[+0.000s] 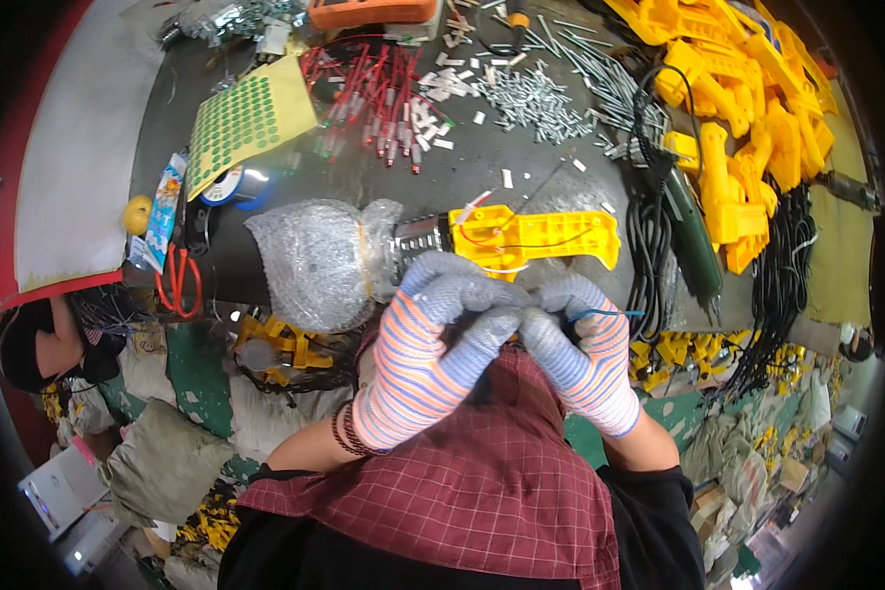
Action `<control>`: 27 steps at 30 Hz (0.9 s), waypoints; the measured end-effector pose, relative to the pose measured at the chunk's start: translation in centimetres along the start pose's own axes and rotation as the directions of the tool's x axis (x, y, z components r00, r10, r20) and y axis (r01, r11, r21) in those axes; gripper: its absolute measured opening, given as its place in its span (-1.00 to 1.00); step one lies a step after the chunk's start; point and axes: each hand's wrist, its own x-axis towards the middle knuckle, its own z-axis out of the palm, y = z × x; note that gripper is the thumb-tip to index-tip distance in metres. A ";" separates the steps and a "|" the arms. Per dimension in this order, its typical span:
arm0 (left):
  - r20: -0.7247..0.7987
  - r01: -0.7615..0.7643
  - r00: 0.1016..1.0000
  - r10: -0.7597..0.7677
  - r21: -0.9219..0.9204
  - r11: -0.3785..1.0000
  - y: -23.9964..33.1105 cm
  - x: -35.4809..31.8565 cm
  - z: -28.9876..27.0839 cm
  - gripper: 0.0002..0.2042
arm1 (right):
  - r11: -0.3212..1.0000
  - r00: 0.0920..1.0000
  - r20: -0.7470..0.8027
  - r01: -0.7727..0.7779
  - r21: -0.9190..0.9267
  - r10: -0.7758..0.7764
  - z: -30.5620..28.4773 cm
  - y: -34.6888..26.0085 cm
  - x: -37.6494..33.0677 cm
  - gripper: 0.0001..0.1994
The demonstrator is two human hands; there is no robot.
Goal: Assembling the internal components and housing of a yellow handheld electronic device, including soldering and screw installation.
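Right now both my hands are close together at the near edge of the dark table (521,182). They wear striped knit gloves with grey fingertips. My left hand (433,339) is curled in, and its fingers (482,339) bend toward my right hand (580,349). The fingertips of both hands meet in the middle. My right hand is pinched shut on a thin blue wire (605,314) that sticks out to the right past my glove. I cannot tell if my left hand pinches the wire too, because the fingers hide that spot.

Just past my hands lies a yellow plastic shell (536,236). It is flat on the table, with a red wire and a dark wire running over it. A metal part joins its left end, and that end is wrapped in a bubble wrap bundle (310,261).

Farther back is a pile of red wires (374,93) and a heap of small metal pins (531,98). A yellow sheet of green dot stickers (246,123) lies to the left. Red-handled scissors (177,280) lie by the left edge. To the right is a big pile of yellow shells (747,108) and a bunch of black cords (777,285). A green tool (693,236) lies between the shell and the pile.
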 end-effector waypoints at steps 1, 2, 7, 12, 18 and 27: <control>-0.015 -0.017 1.000 0.017 0.012 1.000 -0.1 0.0 0.3 -0.85 | 1.000 1.000 -0.022 0.001 -0.023 -0.001 0.0 0.2 0.0 -0.90; -0.060 0.005 0.998 -0.005 -0.003 1.000 0.0 0.0 0.6 -0.85 | 0.999 1.000 -0.025 0.005 0.033 -0.004 0.1 0.0 0.1 -0.90; -0.106 -0.069 0.991 0.086 0.160 0.985 -0.1 0.2 0.0 -0.87 | 0.998 0.999 0.001 0.038 -0.048 -0.038 0.3 0.1 0.2 -0.88; 0.132 0.284 0.956 -0.260 -0.210 0.936 -0.4 0.5 -1.5 -0.91 | 0.997 0.999 0.029 0.027 -0.070 -0.025 0.4 0.1 0.6 -0.88; 0.337 0.121 0.931 -0.144 0.090 0.989 0.7 4.1 -4.8 -0.74 | 0.996 0.998 0.041 0.045 -0.072 -0.042 -0.9 0.9 1.1 -0.90; 0.117 -0.209 0.978 0.174 0.630 0.748 -7.5 17.8 -1.6 -0.77 | 0.973 0.996 -0.090 0.010 0.229 0.011 -1.6 2.0 0.9 -0.89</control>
